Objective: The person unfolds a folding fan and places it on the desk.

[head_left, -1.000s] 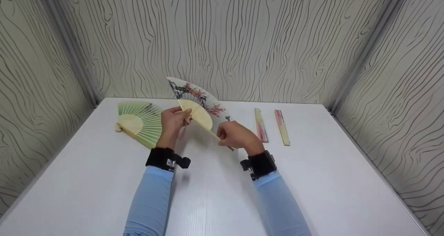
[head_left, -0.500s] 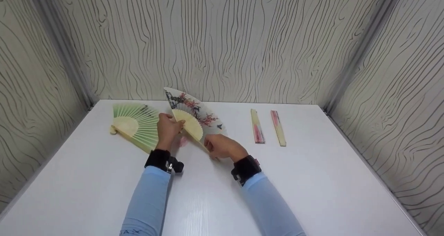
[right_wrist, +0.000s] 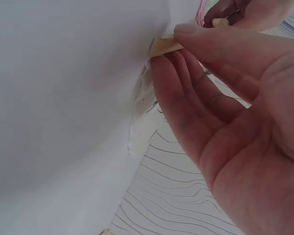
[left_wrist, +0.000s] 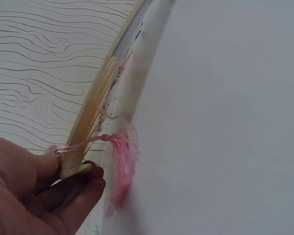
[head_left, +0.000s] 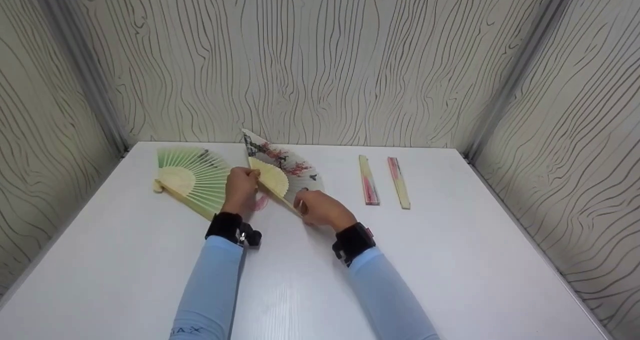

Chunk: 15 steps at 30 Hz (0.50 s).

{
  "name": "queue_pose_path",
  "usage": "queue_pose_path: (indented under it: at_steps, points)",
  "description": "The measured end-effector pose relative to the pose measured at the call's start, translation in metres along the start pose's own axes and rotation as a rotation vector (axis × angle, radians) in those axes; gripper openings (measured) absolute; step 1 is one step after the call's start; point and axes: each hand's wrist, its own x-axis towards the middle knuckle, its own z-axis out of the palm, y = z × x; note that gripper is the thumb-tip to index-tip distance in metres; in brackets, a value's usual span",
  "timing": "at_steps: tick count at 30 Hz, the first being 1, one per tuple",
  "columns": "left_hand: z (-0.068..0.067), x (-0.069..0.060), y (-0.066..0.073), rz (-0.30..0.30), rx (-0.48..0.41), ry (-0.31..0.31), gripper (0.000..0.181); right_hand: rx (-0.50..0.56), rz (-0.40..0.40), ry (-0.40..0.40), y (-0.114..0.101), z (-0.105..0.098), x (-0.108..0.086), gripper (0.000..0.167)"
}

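An opened folding fan (head_left: pixel 295 167) with a blossom-and-branch pattern on its pale leaf is held between both hands in the middle of the table. My left hand (head_left: pixel 241 187) pinches its pivot end, where bare wooden ribs (left_wrist: pixel 90 112) meet. From that end hangs a pink tassel (left_wrist: pixel 122 166), near the table surface. My right hand (head_left: pixel 322 209) grips the outer end of the fan's near edge; in the right wrist view, thumb and fingers pinch the wooden guard stick (right_wrist: pixel 165 45). Just left of my left hand lies a green opened fan (head_left: pixel 192 177), partly covered by that hand.
Two folded fans lie right of my right hand: one folded fan (head_left: pixel 369 180) nearer, another folded fan (head_left: pixel 399 182) farther right. The white table (head_left: pixel 300 290) ends at a wood-grain patterned back wall (head_left: pixel 300 65), with side walls left and right.
Both hands have brought the blossom fan down and slightly left, closer to the table. My right hand has come nearer my body. The green fan and the folded fans keep their places.
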Motion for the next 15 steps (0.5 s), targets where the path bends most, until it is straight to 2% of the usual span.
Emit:
queue_pose_path:
  at_steps: [6, 11, 15]
  points:
    - [-0.003, -0.0034, -0.0005, -0.002, 0.067, -0.126, 0.045, -0.007, -0.002, 0.005, 0.0014, 0.0031, 0.0025, 0.034]
    - [0.0, -0.006, 0.0006, -0.011, 0.142, -0.149, 0.062, 0.02, -0.029, -0.031, 0.0004, 0.006, 0.0042, 0.034]
    - [0.0033, -0.0087, 0.0035, -0.057, 0.243, -0.18, 0.083, 0.035, -0.037, -0.072, -0.001, 0.0054, 0.0034, 0.038]
